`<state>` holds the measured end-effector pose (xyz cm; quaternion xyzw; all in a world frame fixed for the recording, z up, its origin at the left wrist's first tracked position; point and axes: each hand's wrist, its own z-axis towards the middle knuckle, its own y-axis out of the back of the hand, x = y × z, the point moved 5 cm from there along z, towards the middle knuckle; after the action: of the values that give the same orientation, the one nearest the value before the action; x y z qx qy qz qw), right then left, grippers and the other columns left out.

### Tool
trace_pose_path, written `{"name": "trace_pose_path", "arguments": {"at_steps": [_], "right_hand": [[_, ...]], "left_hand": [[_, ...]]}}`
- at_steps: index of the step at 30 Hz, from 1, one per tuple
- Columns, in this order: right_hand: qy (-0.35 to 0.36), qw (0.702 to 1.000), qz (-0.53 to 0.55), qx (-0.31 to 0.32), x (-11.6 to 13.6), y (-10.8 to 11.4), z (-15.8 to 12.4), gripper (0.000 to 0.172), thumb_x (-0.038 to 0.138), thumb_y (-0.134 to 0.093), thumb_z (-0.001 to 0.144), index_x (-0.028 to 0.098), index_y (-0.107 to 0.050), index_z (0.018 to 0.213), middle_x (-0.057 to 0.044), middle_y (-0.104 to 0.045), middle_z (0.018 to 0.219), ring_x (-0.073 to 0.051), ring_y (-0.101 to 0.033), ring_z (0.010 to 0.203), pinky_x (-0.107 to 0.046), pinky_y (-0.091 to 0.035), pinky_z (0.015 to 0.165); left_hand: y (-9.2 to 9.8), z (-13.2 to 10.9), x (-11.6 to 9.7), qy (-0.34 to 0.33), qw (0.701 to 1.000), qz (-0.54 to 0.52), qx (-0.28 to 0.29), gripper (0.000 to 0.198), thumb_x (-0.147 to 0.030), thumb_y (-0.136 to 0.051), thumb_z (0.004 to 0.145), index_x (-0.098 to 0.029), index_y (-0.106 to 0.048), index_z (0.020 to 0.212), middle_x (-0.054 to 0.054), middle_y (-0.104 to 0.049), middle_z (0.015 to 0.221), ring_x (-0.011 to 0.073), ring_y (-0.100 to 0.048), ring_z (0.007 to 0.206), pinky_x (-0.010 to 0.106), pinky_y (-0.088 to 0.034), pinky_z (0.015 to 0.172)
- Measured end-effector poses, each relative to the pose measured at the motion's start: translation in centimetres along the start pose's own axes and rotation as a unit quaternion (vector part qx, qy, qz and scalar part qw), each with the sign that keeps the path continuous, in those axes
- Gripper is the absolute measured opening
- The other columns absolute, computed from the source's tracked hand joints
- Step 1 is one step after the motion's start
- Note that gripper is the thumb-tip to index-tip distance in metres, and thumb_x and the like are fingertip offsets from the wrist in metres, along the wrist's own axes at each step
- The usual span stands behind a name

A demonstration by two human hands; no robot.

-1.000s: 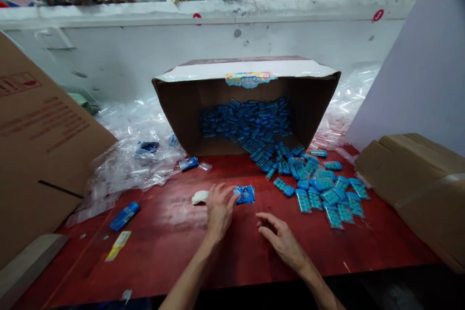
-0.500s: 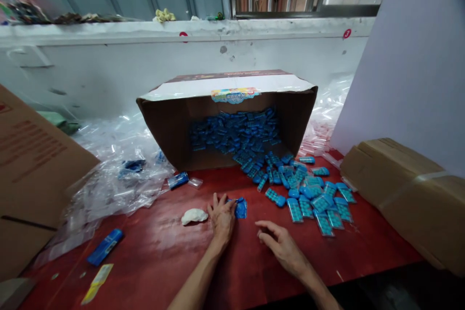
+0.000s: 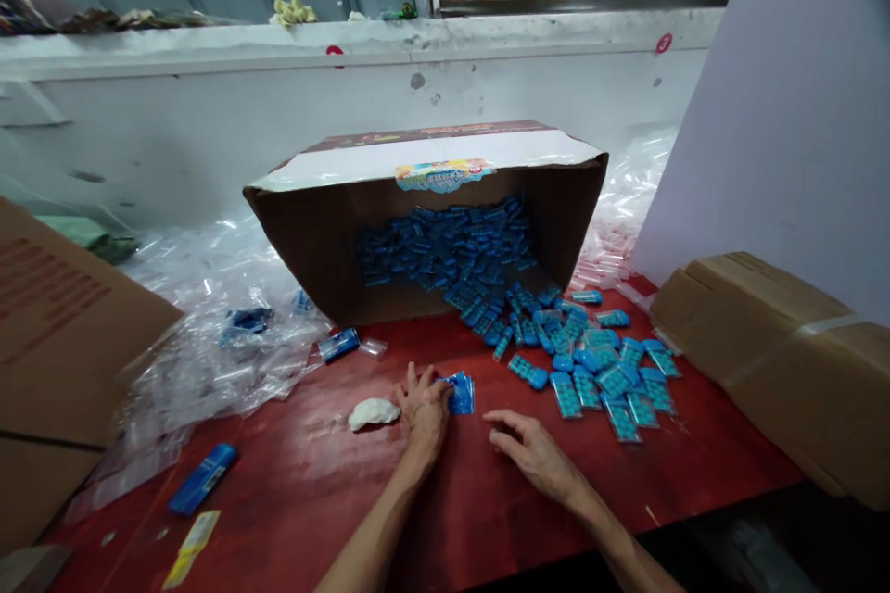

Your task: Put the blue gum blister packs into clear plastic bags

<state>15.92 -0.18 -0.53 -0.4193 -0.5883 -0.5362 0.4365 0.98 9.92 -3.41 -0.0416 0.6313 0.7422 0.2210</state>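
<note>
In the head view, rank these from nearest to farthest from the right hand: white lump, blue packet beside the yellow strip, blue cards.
From the right hand:
1. Blue cards, just left of its fingertips, partly under the left hand.
2. White lump, beyond the left hand.
3. Blue packet, far left, beside the yellow strip.

Left hand shifted, baring white lump (right end).

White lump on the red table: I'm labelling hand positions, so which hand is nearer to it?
Left. The left hand is just right of the white lump; the right hand is farther right, past the blue cards.
</note>
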Motion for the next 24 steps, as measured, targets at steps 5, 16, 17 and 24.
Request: {"name": "trace_pose_path", "arguments": {"at_steps": [5,16,17,24], "right_hand": [[0.004,1.000,-0.005,0.008,0.3,-0.4,0.4,0.028,0.026,-0.047,0.077,0.019,-0.059,0.101,-0.003,-0.063,0.086,-0.018,-0.056,0.080,-0.029,-0.043,0.075],[0.019,1.000,-0.019,0.012,0.7,-0.7,1.9,0.027,0.025,-0.045,0.077,0.019,-0.059,0.099,-0.003,-0.063,0.085,-0.017,-0.056,0.078,-0.027,-0.042,0.074],[0.028,0.999,-0.023,-0.008,0.7,-0.6,2.4,0.026,0.025,-0.045,0.077,0.019,-0.059,0.099,-0.003,-0.062,0.087,-0.017,-0.056,0.080,-0.028,-0.042,0.075],[-0.018,0.988,0.087,-0.126,-1.0,-1.1,7.8,0.046,0.025,-0.063,0.061,0.017,-0.053,0.105,-0.004,-0.058,0.083,-0.017,-0.054,0.076,-0.031,-0.041,0.073]], "left_hand": [[-0.1,0.0,0.3,0.025,0.999,-0.034,0.009,0.025,-0.029,-0.044,0.077,-0.023,-0.065,0.090,0.009,-0.056,0.116,0.0312,-0.026,0.121,0.049,-0.019,0.092],[0.6,-0.2,-0.1,-0.033,0.998,0.011,-0.058,0.025,-0.027,-0.043,0.078,-0.026,-0.067,0.083,0.004,-0.062,0.105,0.0318,-0.033,0.116,0.047,-0.023,0.088],[0.8,-0.3,-0.2,-0.040,0.997,0.010,-0.069,0.024,-0.028,-0.043,0.078,-0.026,-0.067,0.083,0.004,-0.062,0.105,0.0316,-0.033,0.117,0.047,-0.023,0.088],[3.1,-1.1,-1.6,-0.081,0.986,-0.093,-0.110,0.020,-0.026,-0.047,0.076,-0.025,-0.067,0.079,0.008,-0.062,0.100,0.0299,-0.041,0.108,0.045,-0.028,0.088]]}}
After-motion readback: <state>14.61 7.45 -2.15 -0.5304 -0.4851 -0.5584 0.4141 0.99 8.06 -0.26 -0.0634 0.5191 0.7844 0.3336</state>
